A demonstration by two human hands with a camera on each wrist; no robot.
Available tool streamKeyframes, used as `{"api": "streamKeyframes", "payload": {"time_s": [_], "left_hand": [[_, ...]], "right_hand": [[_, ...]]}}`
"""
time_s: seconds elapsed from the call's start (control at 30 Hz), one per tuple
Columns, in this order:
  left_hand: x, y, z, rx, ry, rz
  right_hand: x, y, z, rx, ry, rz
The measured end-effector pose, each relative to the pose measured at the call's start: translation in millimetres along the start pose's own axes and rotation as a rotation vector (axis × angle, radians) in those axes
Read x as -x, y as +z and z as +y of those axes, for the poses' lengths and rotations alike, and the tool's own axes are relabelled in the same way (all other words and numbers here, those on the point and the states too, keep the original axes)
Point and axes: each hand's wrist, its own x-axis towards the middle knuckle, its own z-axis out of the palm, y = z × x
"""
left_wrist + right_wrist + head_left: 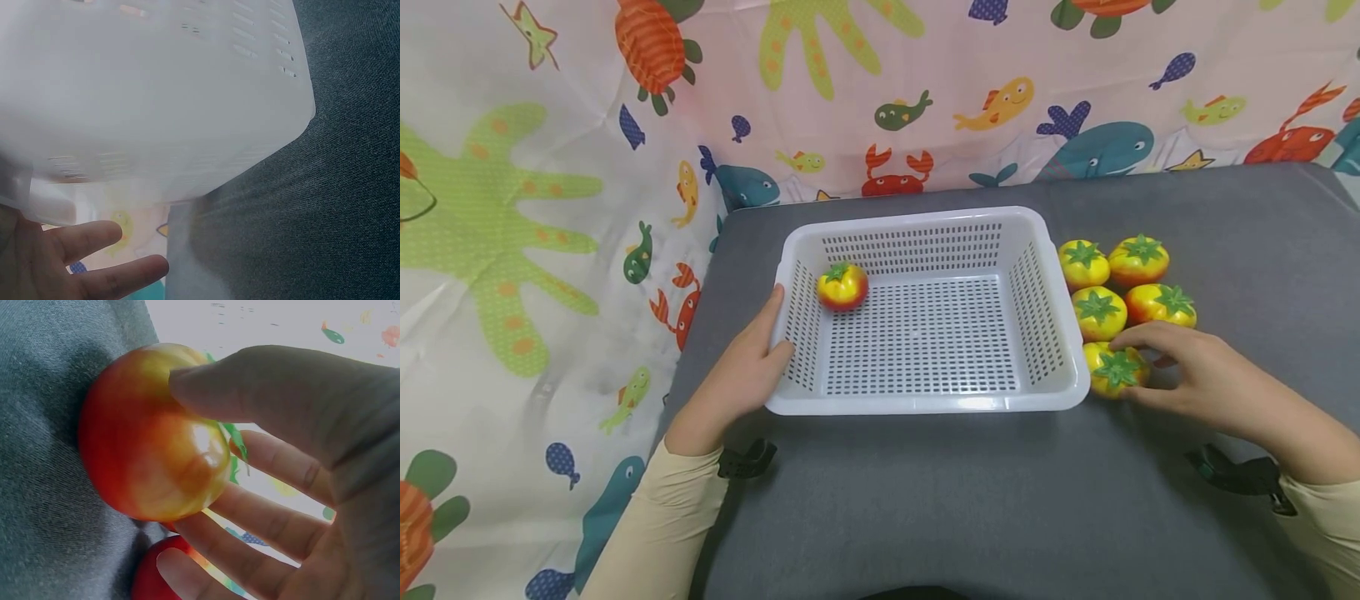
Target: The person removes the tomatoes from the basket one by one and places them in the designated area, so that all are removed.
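A white plastic basket (917, 403) with slotted walls stands on the grey table. My left hand (751, 360) holds its left rim, thumb at the rim; in the left wrist view, fingers (119, 277) extend outside the basket wall (156, 94). One yellow-red tomato (842, 288) with a green top sits inside, near the left wall. My right hand (1198, 371) grips the nearest tomato (1111, 371) outside the basket's right side. In the right wrist view, the thumb (212, 387) and several fingers are around this tomato (150, 444), which is on or very near the cloth.
Behind the gripped tomato, several more tomatoes (1096, 312) cluster along the basket's right side. A grey cloth (910, 500) covers the table. A curtain printed with sea animals (842, 125) hangs at the back and left.
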Motion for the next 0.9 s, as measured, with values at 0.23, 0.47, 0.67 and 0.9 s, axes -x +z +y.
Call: {"api": "streamKeyframes", "payload": {"time_s": [0.23,0.47,0.67,0.9], "left_hand": [[-0.2,-1.2,0.2,0.01,0.003,-0.005],[-0.6,-2.0,1.5,0.006,-0.002,0.0],[-1.4,-1.4,0.6,0.014,0.011,0.0],[-0.3,-1.2,-1.8,0.03,0.01,-0.014]], "right_hand": [[-0.4,-6,-2,0.077,-0.032,0.05],[-4.2,-16,-7,0.104,-0.036,0.084],[-9.0,-26,-13,0.09,-0.029,0.131],[-18.7,-36,-25,0.021,0.015,0.109]]}}
